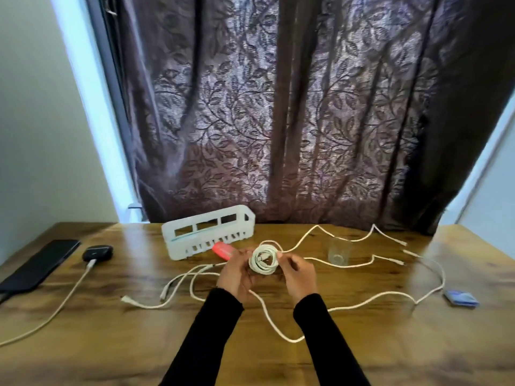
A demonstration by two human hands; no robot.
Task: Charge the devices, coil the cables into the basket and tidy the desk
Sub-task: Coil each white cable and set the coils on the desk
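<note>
1. Coiling is the step in hand: the left hand (237,274) and right hand (298,275) both pinch a white cable coil (263,261) above the desk (111,330), just in front of the white basket (207,232).
2. Part of that cable's tail (278,327) lies unwound, looping across the wood towards the person.
3. Other loose cables (362,264) sprawl to the right, near a clear glass (338,253).
4. Charging looks partly done: a cable runs to the earbud case (97,252); the dark phone (39,264) lies beside it.
5. Next, I judge, the remaining tail wants winding on, keeping the loops pinched, before the coil goes into the basket.
</note>
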